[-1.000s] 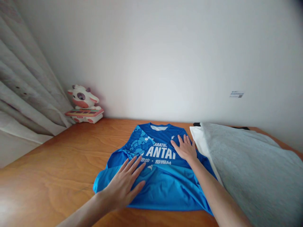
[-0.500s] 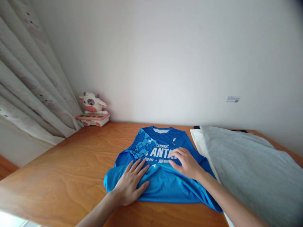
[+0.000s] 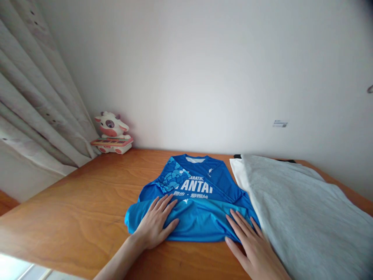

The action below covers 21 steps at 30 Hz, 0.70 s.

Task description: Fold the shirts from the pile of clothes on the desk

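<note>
A blue sports shirt (image 3: 196, 194) with white lettering lies on the wooden table (image 3: 87, 210), its lower part folded up over the front. My left hand (image 3: 155, 223) lies flat and open on the shirt's near left corner, fingers spread. My right hand (image 3: 252, 245) rests open, fingers stretched out, on the shirt's near right corner, right beside the grey garment (image 3: 303, 217).
A grey garment over a white one (image 3: 240, 175) covers the table's right side. A toy cow with a small pink keyboard (image 3: 111, 133) stands at the back left corner by the curtain (image 3: 35, 105). A white wall runs behind the table.
My right hand has slid from the shirt's chest lettering down toward me to the near right corner. The left hand has stayed on the near left part.
</note>
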Each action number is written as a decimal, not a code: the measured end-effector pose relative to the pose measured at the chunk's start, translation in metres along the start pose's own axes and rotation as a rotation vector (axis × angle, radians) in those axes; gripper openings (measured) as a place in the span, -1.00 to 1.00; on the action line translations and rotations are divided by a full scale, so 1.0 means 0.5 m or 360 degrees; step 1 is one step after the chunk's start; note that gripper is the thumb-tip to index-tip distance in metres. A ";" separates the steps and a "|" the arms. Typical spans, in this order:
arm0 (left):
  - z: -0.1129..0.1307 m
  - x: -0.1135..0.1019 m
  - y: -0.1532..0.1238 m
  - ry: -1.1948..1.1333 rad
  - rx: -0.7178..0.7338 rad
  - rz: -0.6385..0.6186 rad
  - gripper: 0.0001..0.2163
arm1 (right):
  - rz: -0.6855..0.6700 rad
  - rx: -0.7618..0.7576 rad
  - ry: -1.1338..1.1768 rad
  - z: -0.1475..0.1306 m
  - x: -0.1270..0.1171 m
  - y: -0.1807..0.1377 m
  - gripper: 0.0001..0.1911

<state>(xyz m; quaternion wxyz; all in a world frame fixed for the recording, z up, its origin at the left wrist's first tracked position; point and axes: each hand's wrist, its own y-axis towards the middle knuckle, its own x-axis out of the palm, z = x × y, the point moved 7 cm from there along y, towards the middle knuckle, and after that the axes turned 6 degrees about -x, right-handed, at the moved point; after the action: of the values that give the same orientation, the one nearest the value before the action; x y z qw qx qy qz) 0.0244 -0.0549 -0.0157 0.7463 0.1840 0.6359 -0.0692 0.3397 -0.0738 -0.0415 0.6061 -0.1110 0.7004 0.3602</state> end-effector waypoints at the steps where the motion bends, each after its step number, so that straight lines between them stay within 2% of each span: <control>1: -0.001 -0.003 -0.006 0.0011 -0.0011 0.0020 -0.43 | 0.0047 -0.0005 0.0001 -0.002 -0.003 0.002 -0.37; 5: -0.020 -0.018 -0.048 0.0065 0.0001 0.0097 -0.38 | 0.0315 -0.0032 0.0080 -0.008 -0.029 0.002 -0.60; 8: -0.076 -0.031 -0.089 0.0122 -0.0176 0.0244 -0.38 | 0.0491 0.0036 0.0191 -0.003 -0.044 -0.006 -0.74; 10: -0.128 -0.038 -0.116 0.0130 -0.0446 0.0373 -0.41 | 0.0597 0.0185 0.0228 0.009 -0.051 -0.012 -0.70; 13: -0.178 -0.037 -0.143 0.0081 -0.0753 0.0444 -0.43 | 0.0720 0.0444 0.0144 0.028 -0.051 -0.022 -0.46; 15: -0.181 -0.039 -0.145 0.0070 -0.0805 0.0471 -0.47 | 0.0705 0.0497 0.0102 0.033 -0.041 -0.024 -0.36; 16: -0.177 -0.044 -0.144 0.0067 -0.0807 0.0493 -0.49 | 0.0677 0.0494 0.0120 0.035 -0.035 -0.024 -0.38; 18: -0.169 -0.056 -0.140 0.0027 -0.0812 0.0537 -0.55 | 0.0633 0.0494 0.0228 0.040 -0.027 -0.027 -0.49; 21: -0.162 -0.070 -0.135 -0.0182 -0.0819 0.0488 -0.63 | 0.0652 0.0529 0.0368 0.045 -0.034 -0.035 -0.64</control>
<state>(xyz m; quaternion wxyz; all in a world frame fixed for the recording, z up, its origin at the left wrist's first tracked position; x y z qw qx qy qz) -0.0797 -0.0925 -0.0042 0.8047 0.0787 0.5543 0.1973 0.3717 -0.0766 -0.0325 0.4466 0.0934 0.8222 0.3404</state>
